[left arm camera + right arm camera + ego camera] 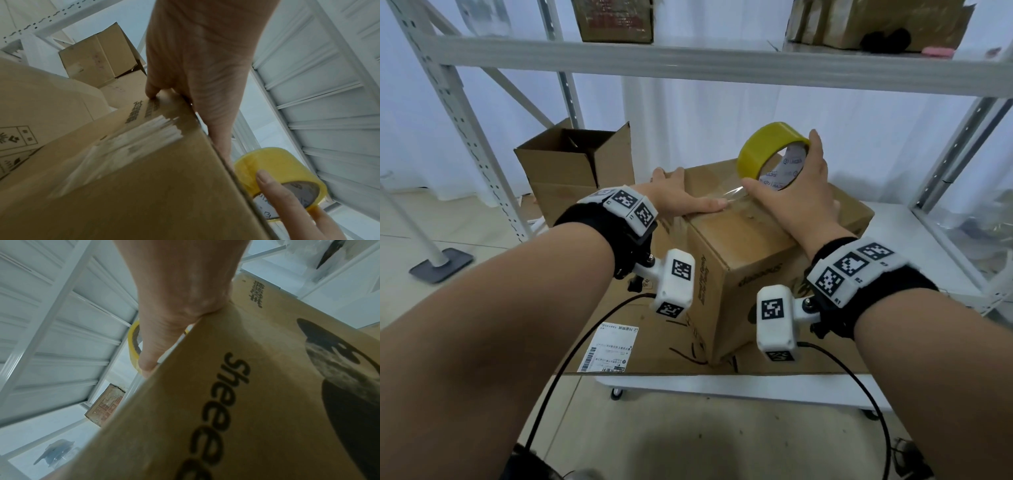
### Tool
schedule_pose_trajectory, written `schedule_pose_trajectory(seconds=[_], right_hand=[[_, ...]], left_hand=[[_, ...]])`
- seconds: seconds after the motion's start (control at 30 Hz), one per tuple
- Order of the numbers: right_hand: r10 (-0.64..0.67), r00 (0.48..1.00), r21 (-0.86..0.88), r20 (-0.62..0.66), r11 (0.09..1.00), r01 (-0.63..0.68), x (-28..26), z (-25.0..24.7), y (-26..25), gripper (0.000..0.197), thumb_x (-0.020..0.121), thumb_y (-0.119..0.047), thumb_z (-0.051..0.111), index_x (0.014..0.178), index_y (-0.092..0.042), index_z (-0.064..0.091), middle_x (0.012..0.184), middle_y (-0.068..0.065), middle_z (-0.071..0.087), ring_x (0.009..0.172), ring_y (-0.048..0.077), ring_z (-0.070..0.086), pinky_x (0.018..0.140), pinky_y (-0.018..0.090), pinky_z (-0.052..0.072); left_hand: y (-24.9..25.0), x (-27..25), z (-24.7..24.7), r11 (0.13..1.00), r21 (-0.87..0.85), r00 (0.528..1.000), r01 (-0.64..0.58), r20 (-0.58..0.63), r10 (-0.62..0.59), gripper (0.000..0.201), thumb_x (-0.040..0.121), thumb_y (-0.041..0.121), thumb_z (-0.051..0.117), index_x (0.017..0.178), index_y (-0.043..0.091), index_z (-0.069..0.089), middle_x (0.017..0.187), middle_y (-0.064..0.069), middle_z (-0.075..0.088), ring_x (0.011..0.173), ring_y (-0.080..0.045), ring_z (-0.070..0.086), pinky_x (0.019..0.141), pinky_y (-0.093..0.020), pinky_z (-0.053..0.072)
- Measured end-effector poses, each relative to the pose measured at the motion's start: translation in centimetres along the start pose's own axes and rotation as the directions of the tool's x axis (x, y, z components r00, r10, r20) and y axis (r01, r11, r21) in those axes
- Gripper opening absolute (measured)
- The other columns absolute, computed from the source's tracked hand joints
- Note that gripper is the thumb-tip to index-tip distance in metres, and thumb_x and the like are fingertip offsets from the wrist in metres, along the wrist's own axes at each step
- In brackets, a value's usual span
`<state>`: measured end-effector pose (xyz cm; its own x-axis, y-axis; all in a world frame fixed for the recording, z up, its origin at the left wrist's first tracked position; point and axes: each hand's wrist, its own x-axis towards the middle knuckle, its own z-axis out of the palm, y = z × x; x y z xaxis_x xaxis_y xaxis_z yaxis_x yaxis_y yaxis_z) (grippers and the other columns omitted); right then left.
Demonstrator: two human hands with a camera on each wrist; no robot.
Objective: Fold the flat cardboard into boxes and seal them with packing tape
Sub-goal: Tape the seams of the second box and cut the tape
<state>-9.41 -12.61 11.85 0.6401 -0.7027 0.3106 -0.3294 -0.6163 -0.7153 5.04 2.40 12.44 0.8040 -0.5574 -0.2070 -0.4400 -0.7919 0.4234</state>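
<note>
- Closed cardboard box point(750, 240) sits on flat cardboard point(654, 329) on the low white shelf point(914, 240), one corner pointing toward the viewer at 6 o'clock.
- Left hand point(681, 202) lies flat on the box top, fingers straight and together, tips wrapped over the far edge at about 11 o'clock; thumb pins the free tape end near the top seam.
- Right hand point(794, 195) grips the yellow tape roll point(770, 154), thumb low at the core, fingers curled over the rim. Roll stands on edge just above the box top.
- A clear strip of tape point(736, 193) spans from the left thumb to the roll; short, low to the cardboard.
- Key relation: roll lies at 2 o'clock of the left thumb, and the seam appears to run on that same line. Judgement: the pull goes away toward 2 o'clock, left hand anchoring.
- Risk, as judged: strip drifting off the seam.
- Open box point(575, 164) at 10 o'clock, well apart.
</note>
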Motion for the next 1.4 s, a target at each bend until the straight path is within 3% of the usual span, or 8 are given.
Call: schedule_pose_trajectory(seconds=[0.23, 0.4, 0.6, 0.7, 0.83, 1.13, 1.27, 1.4], right_hand=[[0.014, 0.998, -0.025, 0.061, 1.0, -0.013, 0.9, 0.0, -0.1, 0.115, 0.065, -0.069, 0.071, 0.148, -0.036, -0.001, 0.144, 0.007, 0.04, 0.13, 0.029, 0.044, 0.108, 0.054, 0.03], [0.005, 0.992, -0.186, 0.128, 0.982, 0.019, 2.3, -0.7, -0.8, 0.119, 0.065, -0.082, 0.06, 0.152, -0.032, -0.003, 0.149, 0.011, 0.034, 0.138, 0.034, 0.03, 0.11, 0.053, 0.021], [0.147, 0.96, -0.416, 0.239, 0.909, -0.036, 4.3, -2.4, 1.6, 0.112, 0.062, -0.099, 0.027, 0.153, -0.037, 0.009, 0.16, 0.012, 0.017, 0.147, 0.036, 0.015, 0.115, 0.062, 0.004], [0.195, 0.927, -0.383, 0.319, 0.922, -0.062, 4.5, -2.7, 2.6, 0.134, 0.036, -0.108, 0.025, 0.149, -0.038, 0.021, 0.153, 0.005, 0.037, 0.138, 0.035, 0.035, 0.111, 0.06, 0.026], [0.197, 0.937, -0.39, 0.288, 0.918, -0.073, 4.0, -2.6, 1.3, 0.134, 0.033, -0.109, 0.021, 0.14, -0.032, 0.041, 0.144, 0.006, 0.048, 0.131, 0.034, 0.044, 0.105, 0.055, 0.036], [0.191, 0.96, -0.332, 0.204, 0.936, -0.116, 0.9, -1.3, 0.2, 0.103, 0.071, -0.09, 0.038, 0.144, -0.018, 0.03, 0.14, 0.014, 0.045, 0.127, 0.036, 0.045, 0.095, 0.047, 0.043], [0.207, 0.948, -0.358, 0.241, 0.927, -0.111, -0.5, -0.3, 0.0, 0.105, 0.072, -0.09, 0.036, 0.148, -0.019, 0.024, 0.146, 0.017, 0.035, 0.133, 0.038, 0.036, 0.101, 0.051, 0.04], [0.03, 0.978, -0.284, 0.207, 0.958, 0.031, -1.0, 0.5, -1.2, 0.1, 0.079, -0.074, 0.053, 0.152, -0.017, 0.014, 0.151, 0.017, 0.026, 0.14, 0.036, 0.027, 0.112, 0.052, 0.027]], left_hand=[[0.1, 0.4, 1.1, 0.999, -0.046, 0.991, 0.006, -0.134, -0.012, 0.107, 0.07, 0.084, 0.049, 0.152, 0.024, 0.015, 0.157, -0.01, 0.009, 0.141, -0.035, 0.024, 0.111, -0.048, 0.031], [-0.2, 0.5, 1.0, 0.996, -0.085, 0.99, 0.011, -0.137, -0.022, 0.105, 0.071, 0.082, 0.052, 0.152, 0.026, 0.014, 0.157, -0.009, 0.008, 0.142, -0.034, 0.023, 0.111, -0.045, 0.031], [-0.2, 0.2, 0.8, 0.952, -0.27, 0.987, 0.145, -0.022, -0.156, 0.143, 0.039, 0.095, 0.057, 0.151, 0.032, -0.006, 0.154, -0.009, 0.021, 0.119, -0.038, 0.052, 0.095, -0.05, 0.05], [0.4, -0.5, 1.1, 0.89, -0.434, 0.986, 0.139, -0.026, -0.167, 0.129, 0.069, 0.07, 0.068, 0.149, 0.021, -0.021, 0.143, -0.01, 0.036, 0.104, -0.037, 0.059, 0.081, -0.051, 0.057], [1.5, -0.7, 0.6, 0.933, -0.339, 0.965, 0.119, -0.182, -0.189, 0.094, 0.09, 0.056, 0.053, 0.149, -0.002, 0.006, 0.128, -0.014, 0.053, 0.111, -0.036, 0.057, 0.094, -0.047, 0.05], [-2.4, -3.4, -2.3, 0.896, -0.441, 0.995, -0.047, -0.1, 0.003, 0.073, 0.093, 0.043, 0.056, 0.153, 0.022, 0.02, 0.156, -0.004, 0.026, 0.139, -0.024, 0.032, 0.114, -0.038, 0.029], [-4.0, -4.4, -1.4, 0.987, -0.158, 0.999, -0.003, -0.049, -0.005, 0.073, 0.093, 0.06, 0.043, 0.153, 0.031, 0.014, 0.158, -0.011, 0.016, 0.141, -0.032, 0.027, 0.116, -0.043, 0.025], [-4.1, -4.9, -1.0, 0.992, -0.117, 0.997, -0.037, -0.068, 0.029, 0.058, 0.103, 0.046, 0.027, 0.154, 0.023, 0.014, 0.16, -0.009, -0.017, 0.148, -0.03, 0.005, 0.118, -0.038, 0.008]])
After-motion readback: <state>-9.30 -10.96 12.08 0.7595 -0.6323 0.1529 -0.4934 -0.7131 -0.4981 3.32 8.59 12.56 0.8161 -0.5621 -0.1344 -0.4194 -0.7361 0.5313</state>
